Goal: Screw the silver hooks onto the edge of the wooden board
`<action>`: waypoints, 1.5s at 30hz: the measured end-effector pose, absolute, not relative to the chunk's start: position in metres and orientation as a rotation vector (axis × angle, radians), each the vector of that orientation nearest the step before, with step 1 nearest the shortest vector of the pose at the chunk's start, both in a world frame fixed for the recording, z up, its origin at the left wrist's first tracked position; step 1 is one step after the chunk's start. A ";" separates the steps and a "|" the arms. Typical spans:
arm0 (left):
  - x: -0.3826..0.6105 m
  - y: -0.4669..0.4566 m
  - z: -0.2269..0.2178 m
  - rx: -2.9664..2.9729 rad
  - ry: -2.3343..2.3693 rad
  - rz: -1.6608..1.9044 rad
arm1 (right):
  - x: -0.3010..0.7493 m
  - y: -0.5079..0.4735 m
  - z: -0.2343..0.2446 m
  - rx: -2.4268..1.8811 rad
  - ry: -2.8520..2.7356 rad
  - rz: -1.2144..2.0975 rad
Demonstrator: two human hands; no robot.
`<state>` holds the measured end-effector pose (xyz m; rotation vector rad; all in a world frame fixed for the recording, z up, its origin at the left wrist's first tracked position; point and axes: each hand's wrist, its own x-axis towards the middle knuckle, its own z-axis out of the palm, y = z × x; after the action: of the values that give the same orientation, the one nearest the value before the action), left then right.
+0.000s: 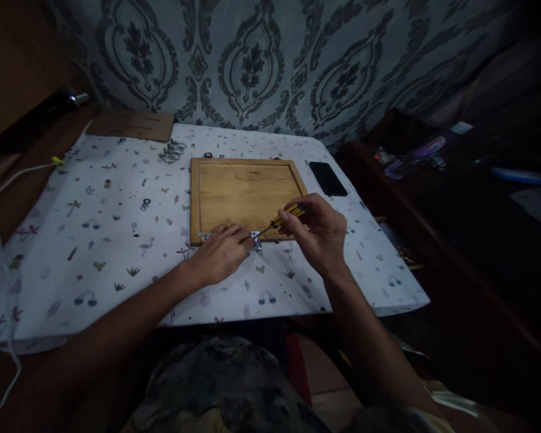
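Evidently, from the head view, pinching a slim yellow-and-black screwdriver [289, 216] between the thumb and fingers of the right hand [319, 231], slanting its thin tip down toward a small silver metal fitting [255, 234] at the near edge of a rectangular golden-brown wooden panel [247, 195]. Resting the left hand [220, 252] across that same edge with fingers held close together, just beside the metal; cannot tell about any pinch underneath. Note the panel lying flat near the middle of a white printed tablecloth [117, 267], between a black rectangular phone [328, 178] on the right and a loose silver-and-dark clasp [145, 205] on the left. Could skid off the metal at so low a slant, jabbing the left fingertips or scoring the wood. Might also nudge the fitting out of line, or slide the panel over the tablecloth, through too light a hold. Cannot make out the exact contact at the tip in such dim light, hence a risk of poor seating.
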<state>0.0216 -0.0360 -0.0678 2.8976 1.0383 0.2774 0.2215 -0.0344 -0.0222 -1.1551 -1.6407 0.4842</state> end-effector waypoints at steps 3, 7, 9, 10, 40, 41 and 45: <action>0.022 -0.036 -0.069 2.892 1.036 0.295 | 0.223 -0.034 -0.018 -1.114 -1.725 0.506; 0.022 -0.036 -0.068 2.892 1.028 0.287 | 0.227 -0.033 -0.011 -1.070 -1.831 0.665; 0.022 -0.036 -0.067 2.890 1.034 0.259 | 0.228 -0.033 -0.008 -1.062 -1.848 0.738; 0.023 -0.036 -0.066 2.885 1.038 0.241 | 0.228 -0.033 -0.007 -1.063 -1.850 0.754; 0.022 -0.036 -0.070 2.895 1.037 0.305 | 0.215 -0.031 -0.026 -1.150 -1.670 0.260; 0.022 -0.036 -0.070 2.896 1.037 0.297 | 0.215 -0.030 -0.027 -1.155 -1.675 0.258; 0.022 -0.036 -0.068 2.891 1.038 0.273 | 0.217 -0.030 -0.026 -1.189 -1.701 0.257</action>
<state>0.0221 -0.0362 -0.0679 2.8906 1.0384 0.2726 0.2168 -0.0302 -0.0262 -1.1893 -1.7010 0.2567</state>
